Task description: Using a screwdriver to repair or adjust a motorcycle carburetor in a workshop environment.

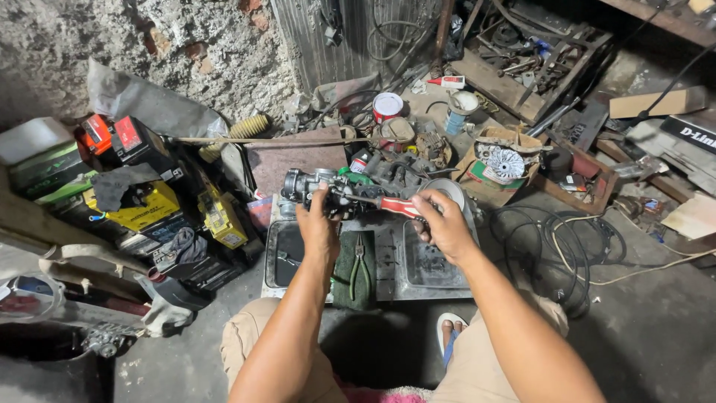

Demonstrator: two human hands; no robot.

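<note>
Gripping a dark metal engine part (317, 186) — a carburetor-like body with a round mouth at its left end — the left hand (317, 227) wraps its fingers around the underside and holds it above the far edge of a metal tray (388, 280) on the floor. The right hand (440, 224) is closed around the red-and-white handle of a screwdriver (391, 205), whose shaft runs left into the part. Both hands are curled tight, each pinching its own thing, and the part sits between them, just above the tray's rear rim.

On the tray a pair of green-handled pliers (359, 269) lies on a dark green cloth (343, 287) near its middle. Beyond the tray's far edge stand a red-and-white tin (387, 106) and a cardboard box (498, 168) holding a pale finned wheel. Left of the tray, yellow and black batteries (149, 205) are stacked against the rough wall. Black cable (559, 246) coils on the concrete floor (656, 336) to the right — well apart from the hands.
</note>
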